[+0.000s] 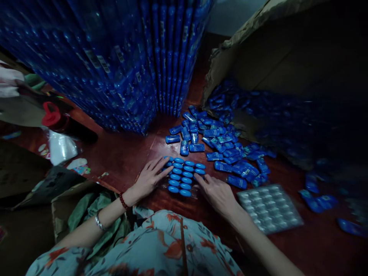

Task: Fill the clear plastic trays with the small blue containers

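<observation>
Several small blue oval items stand packed in rows as a group (184, 176) on the dark red table (126, 153). My left hand (148, 178) lies against the group's left side, fingers stretched out and touching the items. My right hand (217, 193) rests at the group's right side, its fingers extended toward the rows. Neither hand grips anything that I can see. A loose pile of blue wrapped pieces (221, 147) spreads just beyond the group.
A tall stack of blue packs (115, 61) rises at the back left. An open cardboard box (258, 50) spills blue pieces at the right. A clear blister tray (268, 209) lies right of my right hand. A red-capped bottle (63, 122) and plastic bag (60, 147) lie left.
</observation>
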A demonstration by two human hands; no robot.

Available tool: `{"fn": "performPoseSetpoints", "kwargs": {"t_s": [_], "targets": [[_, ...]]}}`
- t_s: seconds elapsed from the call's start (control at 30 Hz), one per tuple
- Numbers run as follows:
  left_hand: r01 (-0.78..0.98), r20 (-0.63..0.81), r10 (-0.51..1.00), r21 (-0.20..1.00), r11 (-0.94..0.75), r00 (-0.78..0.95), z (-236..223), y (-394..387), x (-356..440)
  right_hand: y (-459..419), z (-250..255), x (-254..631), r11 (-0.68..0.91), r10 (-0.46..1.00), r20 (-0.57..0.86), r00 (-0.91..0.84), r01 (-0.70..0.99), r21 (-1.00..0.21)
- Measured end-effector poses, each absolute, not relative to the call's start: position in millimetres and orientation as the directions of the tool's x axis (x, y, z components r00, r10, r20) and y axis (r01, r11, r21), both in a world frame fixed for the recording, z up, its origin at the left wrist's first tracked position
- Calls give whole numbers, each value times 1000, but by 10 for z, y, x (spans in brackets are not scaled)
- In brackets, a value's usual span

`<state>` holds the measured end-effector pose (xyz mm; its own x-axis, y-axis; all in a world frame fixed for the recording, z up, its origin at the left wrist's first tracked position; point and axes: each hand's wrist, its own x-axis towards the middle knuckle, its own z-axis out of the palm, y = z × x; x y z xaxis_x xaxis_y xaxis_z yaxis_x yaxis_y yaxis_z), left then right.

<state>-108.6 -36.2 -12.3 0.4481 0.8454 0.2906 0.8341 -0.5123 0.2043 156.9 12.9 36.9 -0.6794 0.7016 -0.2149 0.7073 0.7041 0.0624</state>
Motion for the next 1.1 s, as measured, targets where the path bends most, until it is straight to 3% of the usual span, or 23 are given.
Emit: {"fn": "performPoseSetpoints", "kwargs": {"t_s": [0.13, 0.23, 0.3, 0.37, 0.47, 0.63, 0.7, 0.83, 0.97, 1.03, 1.1], "targets": [[765, 411, 856, 424, -485, 314, -187, -174, -1148, 269, 429, 1637, 633, 774, -23, -632, 774, 21], [756, 386, 918, 575, -312, 86, -196, 232, -1148, 667, 427, 1525, 551, 832, -19, -554, 831, -81], [808, 278, 960, 558, -189, 33, -199, 554, -1113, 980, 378, 1378, 554, 820, -88, -565, 823, -126], [880, 136, 990, 466, -90, 29, -208, 825, -1068, 1234, 312, 1226, 596, 774, -171, -610, 793, -128], [923, 15, 999, 382, -45, 43, -243, 1023, -1040, 1405, 229, 1105, 646, 714, -266, -647, 756, -104], [862, 86, 995, 499, -92, 57, -328, 789, -1208, 1244, 144, 1341, 608, 735, -279, -618, 783, -131], [800, 137, 990, 590, -109, 34, -336, 545, -1319, 1090, 101, 1551, 555, 783, -197, -589, 806, -205], [716, 156, 983, 697, -42, -95, -272, -99, -1477, 657, 0, 2014, 375, 912, 36, -409, 792, -481], [695, 133, 950, 711, 106, -281, -156, -670, -1406, 170, -77, 2213, 152, 973, -5, -229, 664, -732], [698, 149, 950, 710, 90, -274, -122, -818, -1291, -13, -108, 2150, 141, 971, -6, -237, 598, -789], [721, 192, 959, 692, 17, -206, -124, -868, -1173, -129, -139, 2031, 252, 951, 93, -294, 567, -784]]}}
